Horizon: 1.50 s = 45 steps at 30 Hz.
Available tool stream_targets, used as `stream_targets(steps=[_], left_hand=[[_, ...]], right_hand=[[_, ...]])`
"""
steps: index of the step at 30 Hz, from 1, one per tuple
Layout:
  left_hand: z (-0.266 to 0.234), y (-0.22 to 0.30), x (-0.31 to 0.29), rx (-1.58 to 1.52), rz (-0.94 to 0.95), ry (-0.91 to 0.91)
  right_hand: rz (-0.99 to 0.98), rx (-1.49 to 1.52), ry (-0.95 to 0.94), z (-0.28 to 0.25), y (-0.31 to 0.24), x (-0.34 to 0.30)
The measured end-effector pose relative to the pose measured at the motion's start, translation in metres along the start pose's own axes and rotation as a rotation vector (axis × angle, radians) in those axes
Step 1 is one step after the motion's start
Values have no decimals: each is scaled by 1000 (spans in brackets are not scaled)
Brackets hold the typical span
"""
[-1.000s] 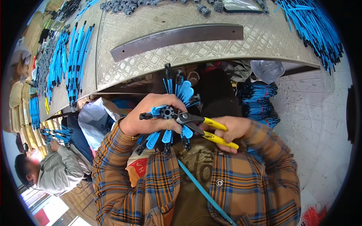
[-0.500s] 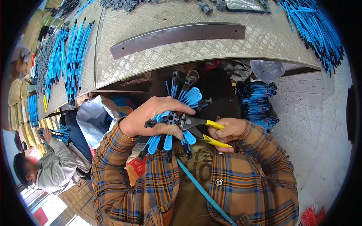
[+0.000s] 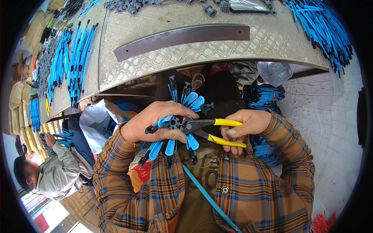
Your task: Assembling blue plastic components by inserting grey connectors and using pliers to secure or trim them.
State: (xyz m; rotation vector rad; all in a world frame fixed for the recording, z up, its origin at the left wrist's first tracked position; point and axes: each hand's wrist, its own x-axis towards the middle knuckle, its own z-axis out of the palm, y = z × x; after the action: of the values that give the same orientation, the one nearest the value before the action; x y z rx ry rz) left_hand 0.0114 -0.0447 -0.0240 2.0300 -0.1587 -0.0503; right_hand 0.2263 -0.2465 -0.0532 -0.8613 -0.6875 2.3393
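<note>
My left hand [image 3: 149,118] is closed around a bundle of blue strips [image 3: 169,147] with black ends, which fan out around a dark, round, notched hub [image 3: 173,122]. Its thumb and forefinger lie along either side of the hub. In my right hand [image 3: 250,124] is a pair of pliers [image 3: 199,124] with dark jaws and yellow handles. The jaws point left and meet the bundle beside the hub; what lies between them is hidden. My thumb rests by the upper handle, with fingers under the lower one. The handles stand apart.
Ahead is a patterned table [image 3: 272,46] with a curved metal bar [image 3: 182,37], grey fittings [image 3: 128,6] and a pile of blue strips [image 3: 322,31]. More strips [image 3: 79,58] lie left. Under the table are tied bundles [image 3: 266,97] and a white sack [image 3: 99,120]. A person [image 3: 62,167] works at left.
My right hand has shifted right, and the pliers' handles have spread slightly wider. The left hand and the strip bundle have moved a little left.
</note>
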Motion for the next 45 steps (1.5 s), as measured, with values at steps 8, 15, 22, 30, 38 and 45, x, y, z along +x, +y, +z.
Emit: stream_targets(steps=[8, 15, 22, 30, 38, 45], left_hand=[[-5, 3, 4, -20, -31, -85], [-8, -2, 4, -80, -22, -99], [-3, 1, 7, -42, -53, -86], [14, 23, 3, 1, -324, 156], [6, 43, 1, 161, -292, 334], [-144, 94, -33, 576, -350, 809]], right_hand=[[-189, 36, -121, -13, 39, 28], [-319, 78, -67, 4, 61, 46], [-283, 3, 60, 9, 50, 28], [-10, -535, 409, 31, -24, -17], [-338, -1482, 847, 61, -19, -22], [-502, -1212, 1468, 17, -17, -100]])
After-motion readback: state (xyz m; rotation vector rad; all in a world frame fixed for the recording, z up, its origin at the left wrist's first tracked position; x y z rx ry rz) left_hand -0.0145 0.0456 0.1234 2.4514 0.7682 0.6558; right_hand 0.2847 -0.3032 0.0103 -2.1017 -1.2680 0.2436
